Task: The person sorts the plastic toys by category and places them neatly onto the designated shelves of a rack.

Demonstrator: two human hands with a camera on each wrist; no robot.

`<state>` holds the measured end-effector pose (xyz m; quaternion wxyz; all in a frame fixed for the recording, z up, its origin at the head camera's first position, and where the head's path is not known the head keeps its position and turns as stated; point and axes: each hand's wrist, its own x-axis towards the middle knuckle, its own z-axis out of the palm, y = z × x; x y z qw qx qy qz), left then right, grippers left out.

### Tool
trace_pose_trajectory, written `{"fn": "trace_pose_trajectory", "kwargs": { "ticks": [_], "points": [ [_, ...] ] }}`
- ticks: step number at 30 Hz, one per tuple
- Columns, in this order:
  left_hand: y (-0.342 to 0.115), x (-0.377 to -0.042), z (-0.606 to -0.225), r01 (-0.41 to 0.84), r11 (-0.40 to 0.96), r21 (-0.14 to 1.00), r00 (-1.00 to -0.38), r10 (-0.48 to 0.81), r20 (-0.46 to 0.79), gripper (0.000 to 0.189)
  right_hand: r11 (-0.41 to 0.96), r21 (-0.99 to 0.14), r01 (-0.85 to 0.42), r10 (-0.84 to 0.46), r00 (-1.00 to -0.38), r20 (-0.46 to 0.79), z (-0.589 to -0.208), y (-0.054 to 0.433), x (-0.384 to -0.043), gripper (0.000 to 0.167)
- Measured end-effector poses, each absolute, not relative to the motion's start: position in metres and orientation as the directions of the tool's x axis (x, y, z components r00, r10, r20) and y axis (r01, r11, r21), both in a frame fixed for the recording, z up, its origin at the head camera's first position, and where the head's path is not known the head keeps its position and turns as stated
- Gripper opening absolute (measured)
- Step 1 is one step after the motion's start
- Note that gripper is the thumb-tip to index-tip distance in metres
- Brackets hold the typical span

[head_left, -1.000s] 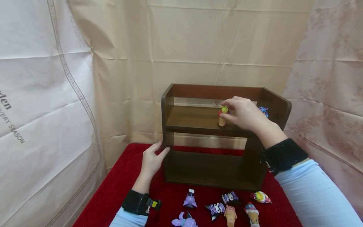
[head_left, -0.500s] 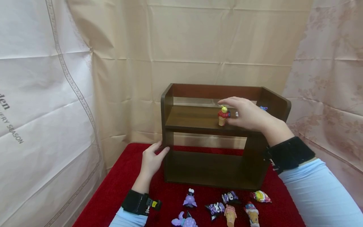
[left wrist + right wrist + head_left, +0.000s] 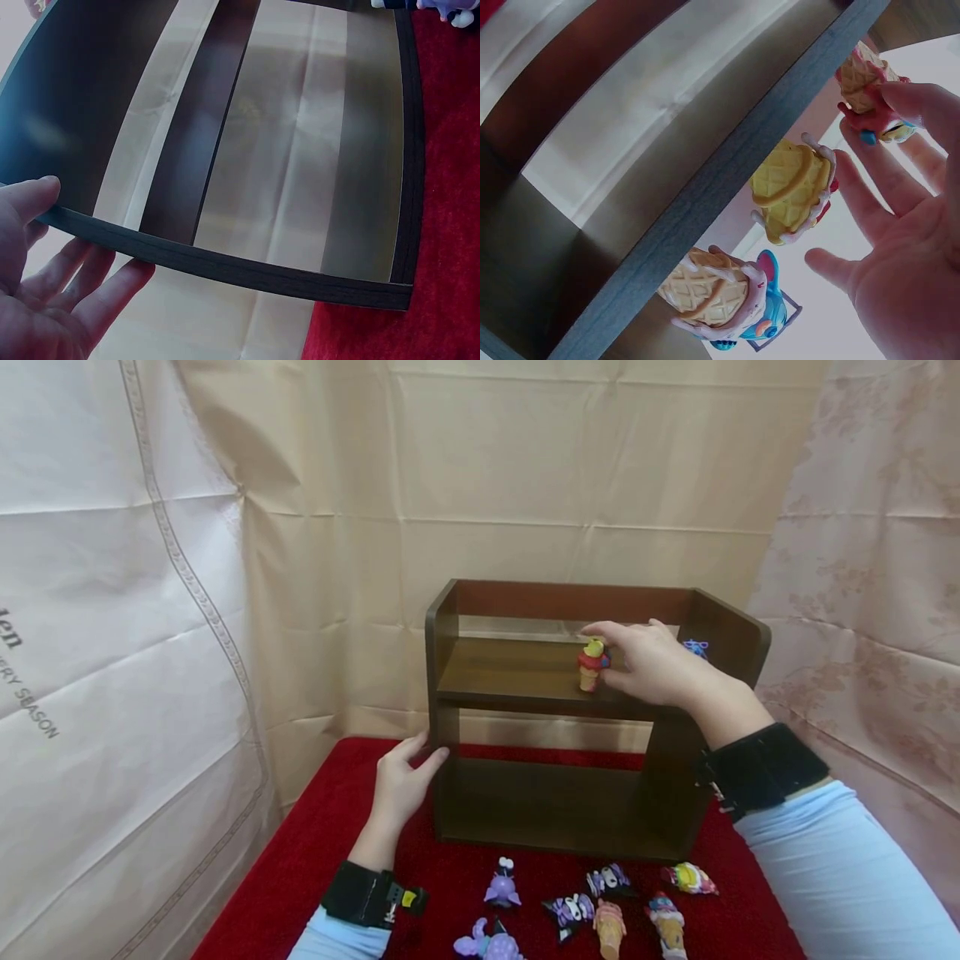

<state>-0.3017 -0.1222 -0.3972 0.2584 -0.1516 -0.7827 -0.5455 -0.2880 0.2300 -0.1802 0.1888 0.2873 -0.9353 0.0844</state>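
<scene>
On the upper board of a dark brown two-tier shelf [image 3: 525, 703] stands an ice cream cone figurine [image 3: 589, 672] with a red scoop and yellow top. My right hand [image 3: 648, 664] pinches it, with a fingertip at the yellow top and the thumb lower on its right side. In the right wrist view, a yellow cone figurine [image 3: 791, 187] and a cone figurine with a blue top [image 3: 712, 292] stand along the same board. My left hand [image 3: 401, 781] grips the front edge of the shelf's left side panel, thumb [image 3: 46, 191] inside and fingers outside.
Several figurines lie on the red cloth [image 3: 300, 868] before the shelf: a purple one [image 3: 502, 889], a pink cone [image 3: 609, 928], a blue-topped cone [image 3: 669, 927] and a colourful one [image 3: 692, 881]. Beige curtains [image 3: 525, 468] hang behind.
My right hand loosened from the red-scooped figurine, then came back onto it; the figurine has turned slightly. My left hand keeps its place on the side panel.
</scene>
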Motion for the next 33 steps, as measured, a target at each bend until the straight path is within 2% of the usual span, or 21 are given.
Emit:
{"fn": "trace_pose_trajectory", "kwargs": {
  "ticks": [7, 14, 23, 33],
  "points": [
    [-0.1223, -0.3024, -0.3977, 0.519, 0.364, 0.773, -0.819, -0.045, 0.571, 0.046, 0.854, -0.031, -0.520, -0.459, -0.779, 0.429, -0.1804, 0.2303, -0.2881, 0.063],
    [-0.1226, -0.3003, -0.3967, 0.514, 0.358, 0.780, -0.825, -0.045, 0.564, 0.047, 0.866, -0.026, -0.499, -0.441, -0.789, 0.428, -0.1780, 0.2310, -0.2874, 0.076],
    [-0.1222, -0.3012, -0.3960, 0.514, 0.357, 0.780, -0.823, -0.049, 0.566, 0.045, 0.806, -0.027, -0.592, -0.524, -0.733, 0.435, -0.1785, 0.2316, -0.2876, 0.060],
    [-0.1216, -0.2999, -0.3955, 0.513, 0.348, 0.785, -0.826, -0.048, 0.561, 0.044, 0.861, 0.018, -0.508, -0.470, -0.782, 0.410, -0.1761, 0.2311, -0.2885, 0.056]
  ]
}}
